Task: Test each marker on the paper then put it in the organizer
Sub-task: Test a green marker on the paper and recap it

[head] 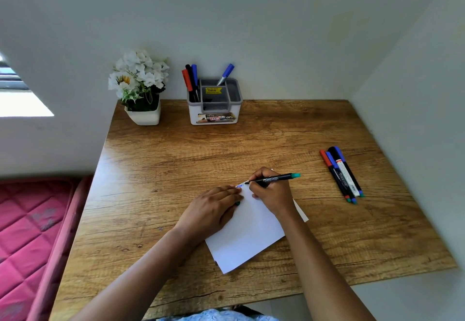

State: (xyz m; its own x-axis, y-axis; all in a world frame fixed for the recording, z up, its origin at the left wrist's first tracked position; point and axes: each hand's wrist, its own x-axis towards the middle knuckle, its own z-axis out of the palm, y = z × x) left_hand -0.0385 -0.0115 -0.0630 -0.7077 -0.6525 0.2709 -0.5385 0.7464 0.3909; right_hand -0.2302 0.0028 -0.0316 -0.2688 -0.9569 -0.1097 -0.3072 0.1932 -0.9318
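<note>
A white sheet of paper [247,232] lies on the wooden desk [176,159] in front of me. My right hand [270,195] grips a black marker with a green end [276,177], its tip touching the paper's far edge beside blue scribbles. My left hand [211,210] lies on the paper's left side and holds something small and green, likely the cap, between its fingers. Several markers [342,174] lie side by side at the desk's right. The grey and white organizer [215,109] stands at the back with several markers in it.
A white pot of white flowers [141,86] stands at the desk's back left corner. Walls close the desk in at the back and right. A pink quilted mattress [32,240] lies below the desk's left edge.
</note>
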